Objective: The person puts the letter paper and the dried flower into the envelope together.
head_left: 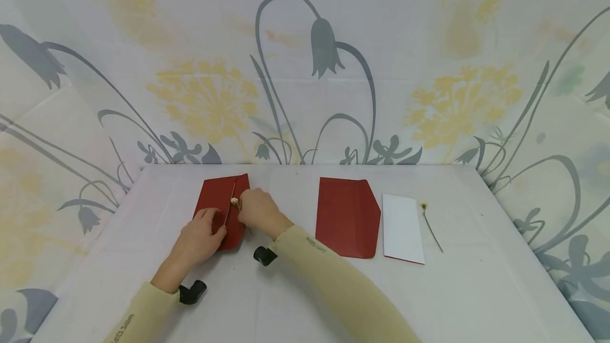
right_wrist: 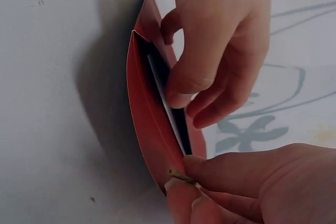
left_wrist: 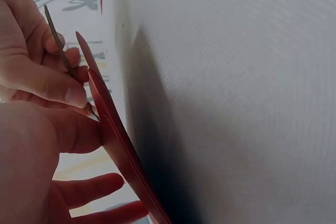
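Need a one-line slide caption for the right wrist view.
Left hand holds open a red paper envelope with a white card inside while the right hand pinches a thin flower stem at its mouth.

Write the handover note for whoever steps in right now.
Left hand holds the left red envelope open; a white card is already inside. Right hand pinches a dried flower stem at the envelope's mouth; stem not yet in. Second red envelope, white card and another flower stem lie untouched to the right on the table.
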Demonstrator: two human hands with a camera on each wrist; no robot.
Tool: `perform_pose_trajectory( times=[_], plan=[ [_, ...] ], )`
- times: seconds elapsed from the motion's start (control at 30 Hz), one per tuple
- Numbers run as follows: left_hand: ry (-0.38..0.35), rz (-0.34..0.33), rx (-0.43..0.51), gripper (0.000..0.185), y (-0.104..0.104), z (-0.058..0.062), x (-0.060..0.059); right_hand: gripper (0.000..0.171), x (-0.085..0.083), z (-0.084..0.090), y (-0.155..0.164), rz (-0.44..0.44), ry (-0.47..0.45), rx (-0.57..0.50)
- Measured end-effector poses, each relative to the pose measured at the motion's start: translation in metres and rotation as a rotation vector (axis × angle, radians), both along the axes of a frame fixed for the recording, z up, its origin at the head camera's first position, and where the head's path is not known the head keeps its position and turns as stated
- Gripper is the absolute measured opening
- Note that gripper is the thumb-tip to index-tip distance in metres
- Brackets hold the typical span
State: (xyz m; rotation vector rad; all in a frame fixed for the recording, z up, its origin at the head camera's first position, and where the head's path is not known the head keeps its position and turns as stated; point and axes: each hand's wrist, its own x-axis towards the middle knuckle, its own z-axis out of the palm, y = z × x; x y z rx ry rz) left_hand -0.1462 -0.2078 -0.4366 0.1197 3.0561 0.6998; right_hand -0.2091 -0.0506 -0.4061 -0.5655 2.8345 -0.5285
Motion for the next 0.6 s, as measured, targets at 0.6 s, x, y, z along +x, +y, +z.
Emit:
perform_pose_trajectory(
  times=[0.6],
  plan=[
    [0.012, -0.007, 0.016, 0.046, 0.001, 0.000, 0.000, 0.030, -0.007, -0.037, -0.007, -0.160, -0.101, -0.265]
  ],
)
